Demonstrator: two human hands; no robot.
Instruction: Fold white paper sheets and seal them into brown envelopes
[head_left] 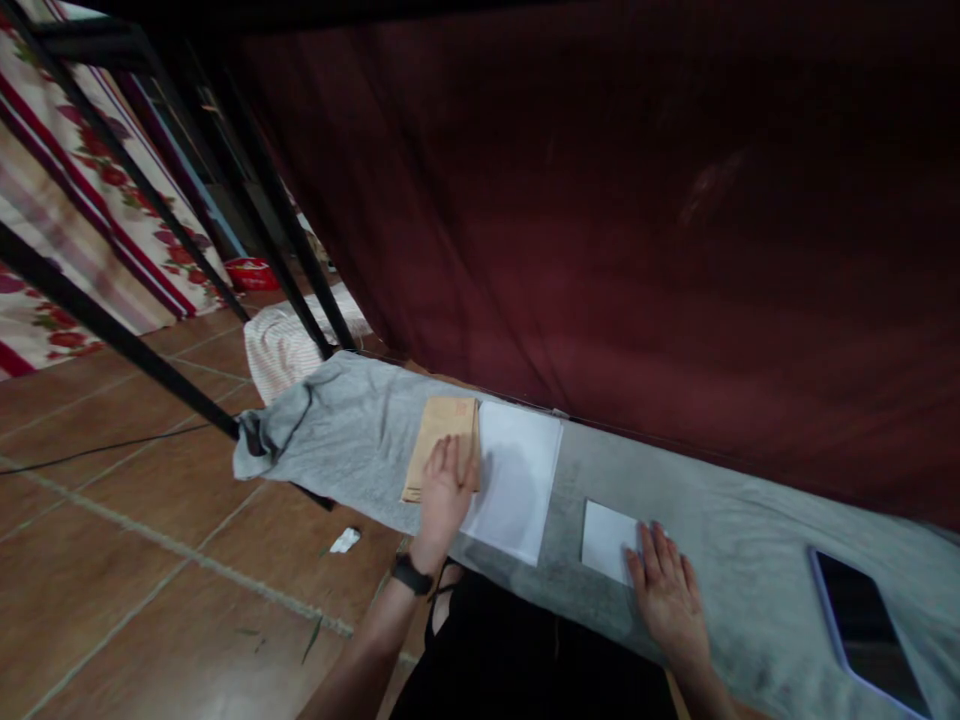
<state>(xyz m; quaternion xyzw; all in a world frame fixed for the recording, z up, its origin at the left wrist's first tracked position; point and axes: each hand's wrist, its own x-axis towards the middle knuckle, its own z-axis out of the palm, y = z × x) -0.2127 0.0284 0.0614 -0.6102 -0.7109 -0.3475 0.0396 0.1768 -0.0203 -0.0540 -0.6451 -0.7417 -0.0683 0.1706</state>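
Brown paper stack (439, 425): located at the centre of the frame in the head view, flat on the grey cloth (360, 415). The left hand (446, 495) rests on top, fingers extended and only slightly spread, gripping nothing. The stack meets the left edge of the large white sheet (521, 480); whether it overlaps cannot be told. At lower right of centre, the right hand (667, 590) lies open, fingers extended over the right end of the small white paper (606, 540), without pinching it. The phone (870, 625) lies at lower right.

Risks, as judged: sideways pressure could fan the loose layers of the stack; soft, wrinkled cloth could bunch under a sliding palm and shift both papers.
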